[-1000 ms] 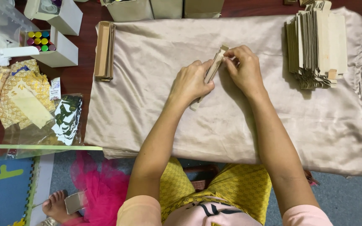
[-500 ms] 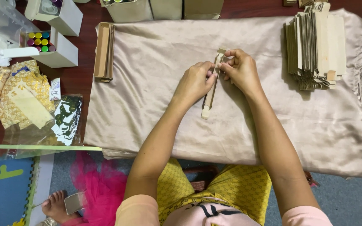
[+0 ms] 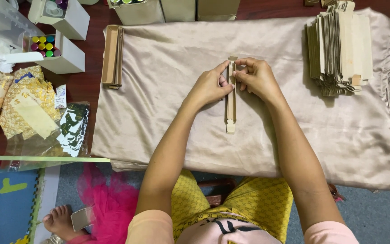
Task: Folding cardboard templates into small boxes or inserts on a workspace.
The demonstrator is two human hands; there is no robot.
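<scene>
A long narrow cardboard box blank (image 3: 231, 101) lies upright on the beige satin cloth (image 3: 159, 90), one end pointing towards me. My left hand (image 3: 211, 85) pinches its upper part from the left. On the right side, my right hand (image 3: 257, 77) grips the same upper part. Both sets of fingertips press the strip's edges together near its top flap.
A stack of flat cardboard blanks (image 3: 339, 47) sits at the cloth's right. A folded long box (image 3: 113, 56) lies at its left edge. Open boxes with coloured tubes (image 3: 53, 47), patterned fabric packets (image 3: 23, 106) and cartons (image 3: 177, 10) surround the cloth.
The cardboard strip has turned from a tilt to straight up and down, and slid lower on the cloth. Both hands shifted slightly with it and keep hold.
</scene>
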